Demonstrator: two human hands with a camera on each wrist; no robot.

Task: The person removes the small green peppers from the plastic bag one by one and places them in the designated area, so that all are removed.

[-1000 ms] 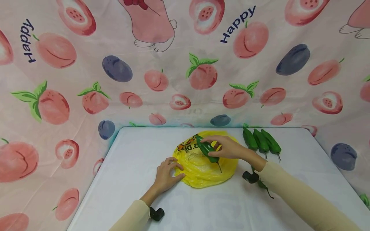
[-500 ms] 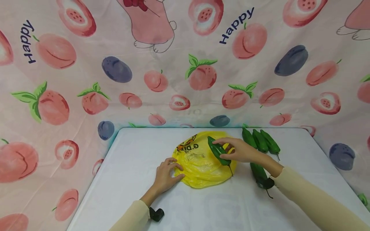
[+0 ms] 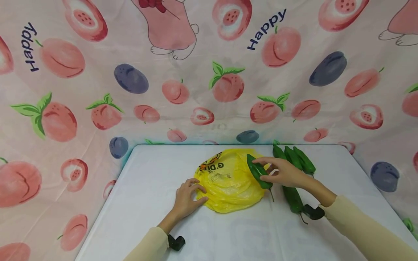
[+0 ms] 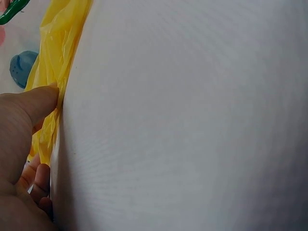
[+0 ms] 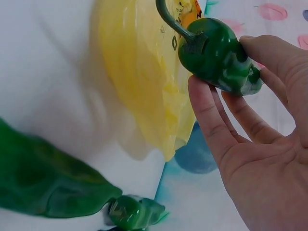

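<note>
A yellow plastic bag [image 3: 228, 192] with dark print lies on the white table. At its left edge my left hand [image 3: 187, 198] holds the plastic, thumb and fingers curved round the rim; in the left wrist view the thumb [image 4: 41, 102] presses the yellow film. My right hand [image 3: 289, 173] pinches a green chili pepper [image 3: 258, 172] between thumb and fingertips, raised over the bag's right side, its stem hanging toward me. A second green chili pepper [image 3: 293, 201] lies under the right wrist, partly covered by the arm.
Three more green chili peppers [image 3: 304, 159] lie in a row at the table's back right, partly hidden by the right hand. A fruit-printed cloth [image 3: 199, 83] hangs behind the white table [image 3: 160, 163]. Black wrist devices [image 3: 176, 243] sit on both forearms.
My right hand has moved to the right with the pepper, from the bag's middle to its right edge. The left hand stays in place at the bag's left edge.
</note>
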